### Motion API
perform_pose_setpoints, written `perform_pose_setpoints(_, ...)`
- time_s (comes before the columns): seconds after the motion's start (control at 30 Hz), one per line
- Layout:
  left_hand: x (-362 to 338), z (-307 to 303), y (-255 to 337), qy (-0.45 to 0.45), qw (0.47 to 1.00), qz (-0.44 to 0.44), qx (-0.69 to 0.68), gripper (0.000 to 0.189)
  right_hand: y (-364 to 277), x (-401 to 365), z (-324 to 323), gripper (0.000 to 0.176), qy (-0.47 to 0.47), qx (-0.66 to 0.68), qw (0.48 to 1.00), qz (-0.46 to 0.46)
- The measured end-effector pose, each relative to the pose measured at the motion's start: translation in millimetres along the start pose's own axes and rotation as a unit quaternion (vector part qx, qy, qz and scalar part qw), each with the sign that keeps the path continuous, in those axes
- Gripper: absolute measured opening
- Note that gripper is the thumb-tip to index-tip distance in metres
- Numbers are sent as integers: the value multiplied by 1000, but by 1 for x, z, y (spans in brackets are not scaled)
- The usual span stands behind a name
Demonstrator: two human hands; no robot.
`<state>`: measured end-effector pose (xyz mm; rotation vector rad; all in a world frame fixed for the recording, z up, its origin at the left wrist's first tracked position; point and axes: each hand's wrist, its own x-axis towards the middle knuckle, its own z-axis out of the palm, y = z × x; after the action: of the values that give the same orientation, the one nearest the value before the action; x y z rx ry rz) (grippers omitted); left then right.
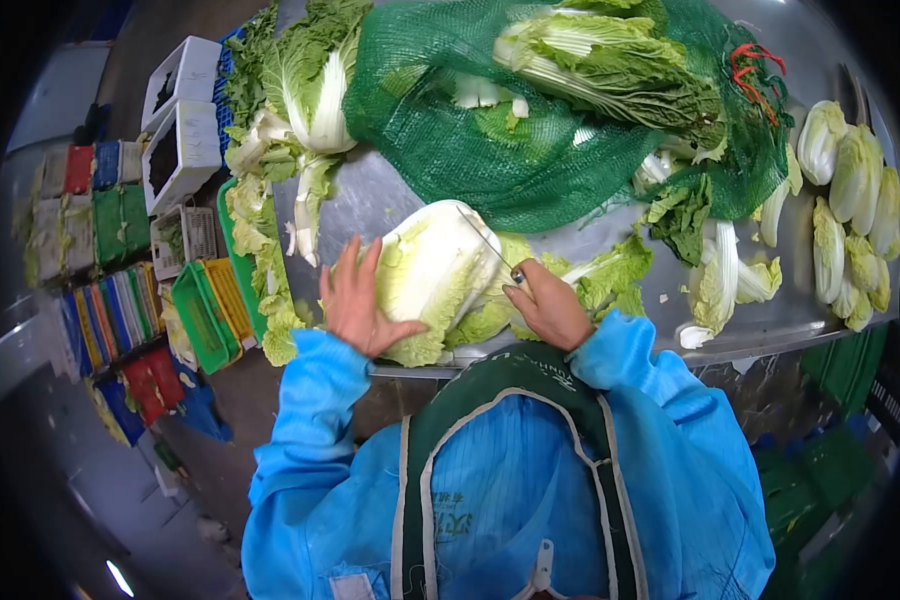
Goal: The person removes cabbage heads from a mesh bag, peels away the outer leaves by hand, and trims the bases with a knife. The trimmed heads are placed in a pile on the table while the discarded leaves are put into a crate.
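Note:
A pale napa cabbage [432, 262] lies on the metal table [380, 185] in front of me, its white base pointing away. My left hand [358, 300] is at its left side, fingers spread, the thumb over the lower leaves. In my right hand [550, 306] is a knife [487, 238], gripped by the handle. Its thin blade slants up and left across the right edge of the cabbage's white base. Loose leaves [610, 272] lie under and beside the right hand.
A green mesh bag [420, 110] with a leafy cabbage [610, 75] on it covers the table's far side. Trimmed cabbages [855, 175] are grouped at right. Leaves [270, 240] heap along the left edge. White boxes [185, 150] and a green crate [205, 315] stand beyond.

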<state>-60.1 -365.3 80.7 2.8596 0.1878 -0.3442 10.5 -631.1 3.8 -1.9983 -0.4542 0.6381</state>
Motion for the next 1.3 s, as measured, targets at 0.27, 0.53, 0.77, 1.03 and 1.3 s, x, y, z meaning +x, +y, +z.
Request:
perform_pose_setpoints(0.27,3,52,12,8,1000,-7,17,119,-1,14,3,21,-76,-69,994,36)
perform_pose_setpoints(0.53,11,55,-2,-2,1000,2,-26,114,-2,21,3,20,-114,-81,989,52)
perform_pose_setpoints(0.77,23,57,-13,-4,999,18,-41,108,12,58,12,15,-158,-187,966,77)
perform_pose_setpoints(1.03,3,77,-43,91,987,87,-99,105,44,86,13,27,-150,-52,987,14)
perform_pose_setpoints(1.3,-15,84,-49,174,970,130,-111,102,-21,65,11,51,-188,407,862,238)
